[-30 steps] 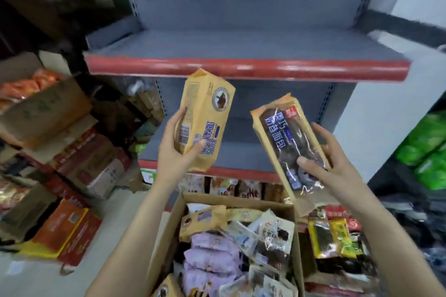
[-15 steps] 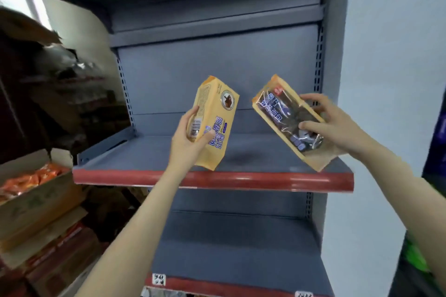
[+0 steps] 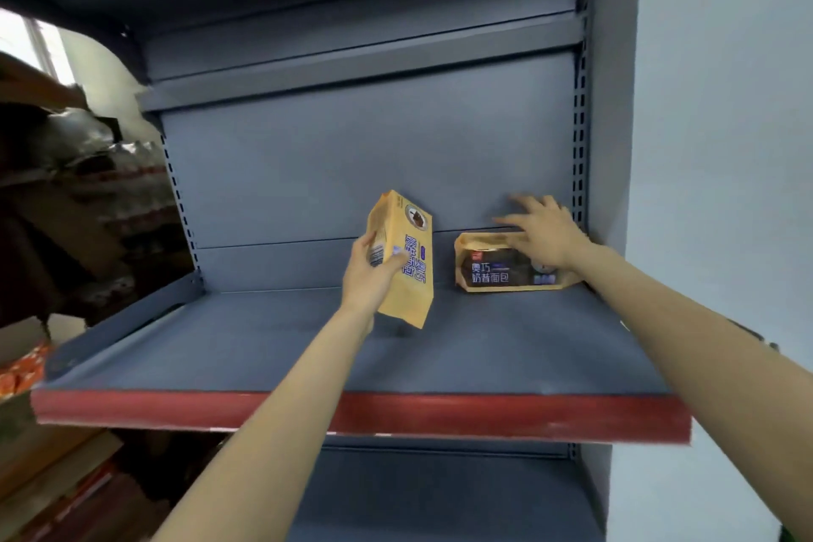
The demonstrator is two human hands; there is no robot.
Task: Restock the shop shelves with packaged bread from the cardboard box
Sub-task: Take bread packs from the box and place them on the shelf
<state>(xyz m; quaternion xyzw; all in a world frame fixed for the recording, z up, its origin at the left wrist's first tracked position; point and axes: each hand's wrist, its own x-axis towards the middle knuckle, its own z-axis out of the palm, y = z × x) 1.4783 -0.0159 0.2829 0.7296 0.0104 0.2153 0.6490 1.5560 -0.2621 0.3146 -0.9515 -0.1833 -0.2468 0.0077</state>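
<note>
Gripped upright in the left hand (image 3: 368, 273), over the grey metal shelf (image 3: 272, 348): yellow paper-look bread packet (image 3: 407, 260). Lying at the back right corner, under the spread, relaxed right hand (image 3: 543, 233): dark clear-windowed bread packet (image 3: 497, 268).

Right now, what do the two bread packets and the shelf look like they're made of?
Yellow packet: probably matte printed plastic film, creased edges. Dark packet: seemingly glossy film with tan edges. Shelf: likely grey painted metal, given the slotted uprights, with a red front strip.
</note>
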